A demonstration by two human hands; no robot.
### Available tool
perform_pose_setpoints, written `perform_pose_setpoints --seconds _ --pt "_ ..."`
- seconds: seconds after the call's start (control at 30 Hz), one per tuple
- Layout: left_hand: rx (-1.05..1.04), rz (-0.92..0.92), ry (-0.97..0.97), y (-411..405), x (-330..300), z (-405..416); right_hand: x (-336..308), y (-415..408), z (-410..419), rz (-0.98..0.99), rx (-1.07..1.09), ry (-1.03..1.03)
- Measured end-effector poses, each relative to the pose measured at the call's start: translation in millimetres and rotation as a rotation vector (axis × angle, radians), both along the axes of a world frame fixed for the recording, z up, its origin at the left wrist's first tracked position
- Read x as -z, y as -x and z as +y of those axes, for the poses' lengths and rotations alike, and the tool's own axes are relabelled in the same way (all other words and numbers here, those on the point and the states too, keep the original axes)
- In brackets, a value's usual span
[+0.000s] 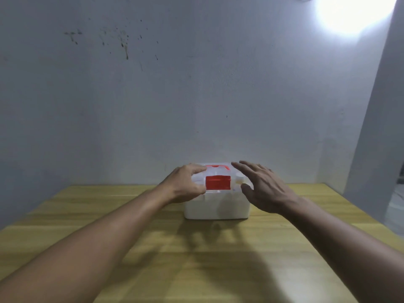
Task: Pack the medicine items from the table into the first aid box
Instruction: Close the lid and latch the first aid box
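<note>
A white first aid box [216,206] with a clear lid and a red latch [218,182] stands on the wooden table [196,259], near its far edge. My left hand [185,183] grips the lid's left side, thumb at the front and fingers curled over the top. My right hand [262,186] hovers at the box's right side with fingers spread, holding nothing. Through the lid I see a small white bottle cap [240,177] inside. No loose medicine items lie on the table.
A pale wall rises right behind the table. A bright light glares at the top right. A wall corner and a dark opening show at the far right.
</note>
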State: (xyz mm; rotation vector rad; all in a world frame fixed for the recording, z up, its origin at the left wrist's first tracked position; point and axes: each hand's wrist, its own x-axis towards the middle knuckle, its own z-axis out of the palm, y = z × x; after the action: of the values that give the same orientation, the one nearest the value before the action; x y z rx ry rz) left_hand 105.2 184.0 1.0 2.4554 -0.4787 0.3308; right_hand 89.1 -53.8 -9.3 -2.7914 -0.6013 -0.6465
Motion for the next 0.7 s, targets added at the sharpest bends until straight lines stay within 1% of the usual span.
perform_pose_setpoints --seconds 0.1,0.2,0.33,0.37,0.47,0.5,0.63,0.7 --pt "-0.015 -0.035 -0.040 7.9 9.5 -7.0 5.3 5.3 4.9 0.023 0.025 -0.032" --pt "-0.024 -0.110 -0.018 11.5 17.0 -14.5 11.0 4.8 14.2 0.046 0.035 -0.056" --pt "-0.009 -0.097 -0.036 13.9 21.3 -12.7 14.5 4.3 20.9 0.049 0.008 -0.102" --pt "-0.006 -0.086 -0.020 13.7 21.4 -11.2 15.8 3.7 21.6 0.026 0.003 -0.104" --pt "-0.038 -0.086 0.123 10.9 21.3 -10.3 18.4 0.9 23.1 -0.048 0.017 -0.138" --pt "-0.062 -0.100 0.131 9.2 21.3 -10.9 19.0 -0.2 23.9 -0.059 0.029 -0.147" --pt "-0.126 -0.175 -0.038 4.1 26.5 -16.2 25.1 -2.5 24.8 -0.086 0.064 -0.075" --pt "-0.155 -0.229 -0.083 3.4 30.4 -17.7 30.1 -3.5 23.4 -0.113 0.075 -0.018"
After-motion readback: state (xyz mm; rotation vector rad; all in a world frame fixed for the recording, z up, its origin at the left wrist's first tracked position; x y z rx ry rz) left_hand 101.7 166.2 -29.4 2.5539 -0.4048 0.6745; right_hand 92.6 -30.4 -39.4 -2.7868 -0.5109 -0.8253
